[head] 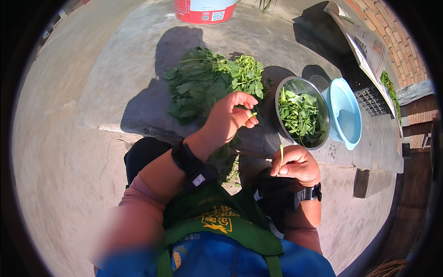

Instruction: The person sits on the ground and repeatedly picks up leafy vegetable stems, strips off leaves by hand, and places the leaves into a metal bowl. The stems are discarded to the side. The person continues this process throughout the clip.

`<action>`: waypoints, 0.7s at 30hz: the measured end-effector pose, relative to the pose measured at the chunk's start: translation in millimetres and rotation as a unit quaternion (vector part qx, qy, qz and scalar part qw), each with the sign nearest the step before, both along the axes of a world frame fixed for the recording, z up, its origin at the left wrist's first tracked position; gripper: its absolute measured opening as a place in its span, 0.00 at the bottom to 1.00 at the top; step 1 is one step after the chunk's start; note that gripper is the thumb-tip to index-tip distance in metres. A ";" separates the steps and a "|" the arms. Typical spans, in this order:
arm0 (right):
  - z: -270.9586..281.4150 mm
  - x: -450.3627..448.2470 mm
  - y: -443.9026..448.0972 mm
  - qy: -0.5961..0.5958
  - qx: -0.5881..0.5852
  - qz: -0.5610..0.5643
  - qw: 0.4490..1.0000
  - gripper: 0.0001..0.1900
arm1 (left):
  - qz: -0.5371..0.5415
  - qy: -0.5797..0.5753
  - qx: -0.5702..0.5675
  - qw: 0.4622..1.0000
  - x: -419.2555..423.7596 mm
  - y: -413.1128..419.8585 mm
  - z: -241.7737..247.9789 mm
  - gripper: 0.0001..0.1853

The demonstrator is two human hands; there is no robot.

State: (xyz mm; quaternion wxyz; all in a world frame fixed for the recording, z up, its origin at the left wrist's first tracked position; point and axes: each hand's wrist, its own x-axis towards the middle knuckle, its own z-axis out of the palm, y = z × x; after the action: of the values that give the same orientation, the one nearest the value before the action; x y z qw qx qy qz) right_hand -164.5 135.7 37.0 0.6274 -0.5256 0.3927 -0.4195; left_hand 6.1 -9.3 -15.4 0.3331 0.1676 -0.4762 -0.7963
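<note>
Between the thumb and fingers of my left hand [230,114] is a short bit of pale green stem [253,115]. My right hand [298,165] pinches a longer pale stalk [281,160] that points upward, below the metal bowl. Past my left hand spreads a heap of leafy greens [197,88], with its pale stems [250,64] bunched at the right end. The stainless steel bowl [291,134] holds torn leaves and stalks [299,114]. Fallen leaf scraps [231,173] lie on the ground between my knees, partly hidden by my arms and apron.
A light blue plastic colander [356,117] leans beside the bowl on the concrete slab [114,86]. A red bucket [204,17] stands at the far side. To the right are a black plastic crate [373,100], a newspaper-covered panel [370,52] and a brick wall [398,38].
</note>
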 end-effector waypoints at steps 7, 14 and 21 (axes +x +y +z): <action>-34.7 36.9 -17.4 0.127 0.080 -0.148 0.978 0.14 | -0.060 0.138 0.246 0.957 -3.2 3.8 -7.4 0.13; -48.3 49.3 -21.1 -0.113 0.193 -0.210 0.952 0.09 | -0.046 0.117 0.173 0.977 -9.3 16.1 -14.7 0.14; -51.0 39.6 -20.8 -0.306 0.243 -0.221 0.894 0.08 | -0.077 0.092 0.270 0.955 -8.3 11.3 -14.4 0.17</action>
State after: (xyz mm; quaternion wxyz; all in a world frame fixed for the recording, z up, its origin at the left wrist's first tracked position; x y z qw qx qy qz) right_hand -124.9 114.8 -14.0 0.7158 -0.1023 0.3769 -0.5789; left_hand -2.1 2.0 -29.7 0.2558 0.1402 -0.2216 -0.9305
